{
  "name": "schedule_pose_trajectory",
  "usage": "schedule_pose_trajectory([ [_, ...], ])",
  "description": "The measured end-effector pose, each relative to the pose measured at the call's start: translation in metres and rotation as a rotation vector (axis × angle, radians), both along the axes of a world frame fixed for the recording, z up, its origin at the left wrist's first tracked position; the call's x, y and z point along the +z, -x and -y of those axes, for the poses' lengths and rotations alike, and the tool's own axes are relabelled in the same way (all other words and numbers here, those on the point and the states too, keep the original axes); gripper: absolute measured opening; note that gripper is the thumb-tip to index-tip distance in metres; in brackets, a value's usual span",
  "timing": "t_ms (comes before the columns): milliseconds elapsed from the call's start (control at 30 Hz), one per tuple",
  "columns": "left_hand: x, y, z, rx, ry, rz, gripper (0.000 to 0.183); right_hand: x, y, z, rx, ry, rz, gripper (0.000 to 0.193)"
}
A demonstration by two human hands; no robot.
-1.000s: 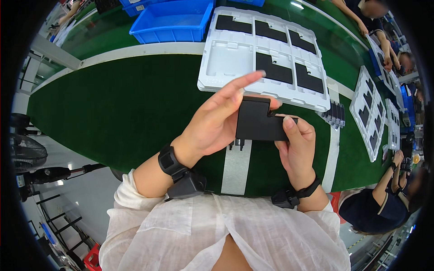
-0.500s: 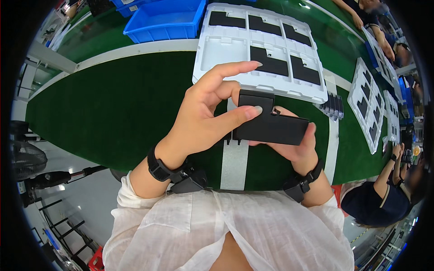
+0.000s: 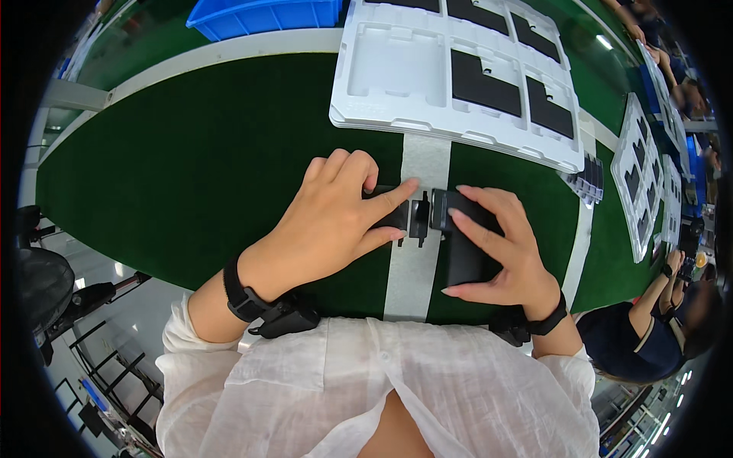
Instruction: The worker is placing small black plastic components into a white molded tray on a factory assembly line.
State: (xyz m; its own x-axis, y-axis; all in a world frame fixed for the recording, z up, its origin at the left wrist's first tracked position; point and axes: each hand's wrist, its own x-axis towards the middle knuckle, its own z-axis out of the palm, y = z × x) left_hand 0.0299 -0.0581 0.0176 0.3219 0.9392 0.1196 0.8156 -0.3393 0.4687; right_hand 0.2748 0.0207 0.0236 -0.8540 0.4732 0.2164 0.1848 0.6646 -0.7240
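Observation:
My right hand [image 3: 510,240] grips a black L-shaped block [image 3: 472,256], fingers along its upper side and thumb at its lower end. The block is low over the green work surface [image 3: 214,168], beside a pale strip [image 3: 408,294]. My left hand [image 3: 332,206] is closed, index finger and thumb on a small dark piece [image 3: 391,220] partly hidden under it. Between the hands, on the strip, is a small black pronged part [image 3: 419,219]. A narrow gap separates it from the block.
Beyond my hands, a white moulded tray [image 3: 382,122] holds several black L-shaped pieces [image 3: 485,82]. A blue bin [image 3: 263,19] stands at the far left. Dark small parts [image 3: 586,182] lie right of the tray. Further right are another white tray [image 3: 628,206] and a co-worker [image 3: 634,336].
The block has turned and moved down and right into my right hand alone. My left hand has let go of it and come down onto the small dark piece. The view has shifted.

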Motion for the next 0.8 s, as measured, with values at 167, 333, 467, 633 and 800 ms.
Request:
schedule_pose_trajectory([
  [167, -0.0003, 0.0004, 0.0007, 0.015, 0.014, -0.012, 0.055, 0.0053, 0.0013, 0.0049, 0.008, -0.155, 0.158, 0.067],
  [333, 0.0024, -0.0001, 0.0003, 0.018, 0.045, -0.027, 0.056, 0.0047, 0.0029, 0.0071, 0.002, -0.179, 0.196, 0.066],
  [467, 0.0012, 0.0001, 0.0006, 0.025, 0.055, -0.028, 0.057, 0.0040, 0.0051, 0.0076, 0.011, -0.201, 0.212, 0.064],
  [633, 0.0031, 0.0002, -0.0013, 0.028, 0.067, -0.024, 0.057, 0.0060, 0.0060, 0.0062, 0.016, -0.197, 0.219, 0.063],
  [800, 0.0033, 0.0017, -0.0001, 0.028, 0.075, -0.020, 0.057, 0.0060, 0.0075, 0.0069, 0.010, -0.202, 0.220, 0.062],
])
